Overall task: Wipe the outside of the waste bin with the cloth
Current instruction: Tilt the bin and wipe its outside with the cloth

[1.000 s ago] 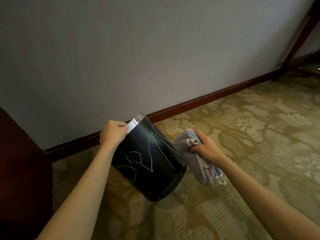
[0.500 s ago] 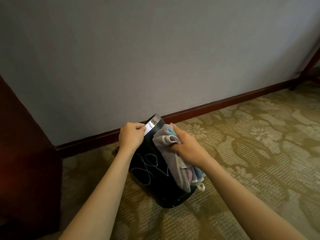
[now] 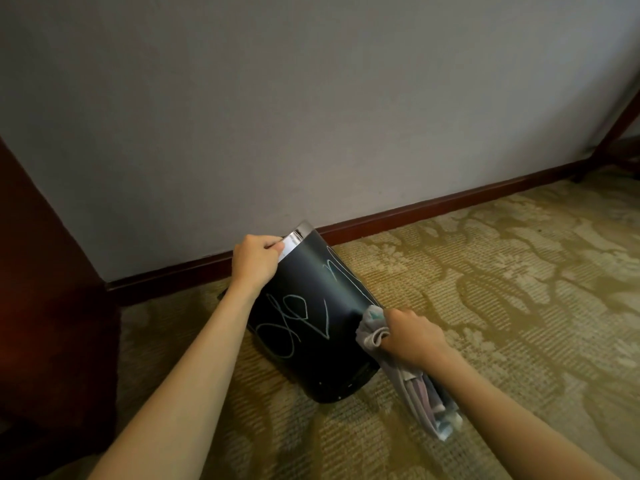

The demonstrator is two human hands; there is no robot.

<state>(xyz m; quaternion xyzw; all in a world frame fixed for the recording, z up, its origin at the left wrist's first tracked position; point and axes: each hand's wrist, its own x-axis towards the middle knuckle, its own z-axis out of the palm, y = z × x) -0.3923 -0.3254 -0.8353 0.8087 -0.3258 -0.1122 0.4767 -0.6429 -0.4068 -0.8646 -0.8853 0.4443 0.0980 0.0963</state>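
Observation:
A black round waste bin with white scribbles on its side stands tilted on the carpet, its silver rim leaning toward the wall. My left hand grips that rim at the top left. My right hand holds a bunched grey cloth against the bin's lower right side. The rest of the cloth hangs down under my wrist toward the carpet. The bin's inside is hidden.
Patterned olive carpet covers the floor. A grey wall with a dark red skirting board runs just behind the bin. Dark wooden furniture stands at the left, and a wooden leg is at the far right.
My right hand has drawn the cloth from near the rim down the bin's side to its lower right. The scribbles show again. My left hand keeps its grip on the rim.

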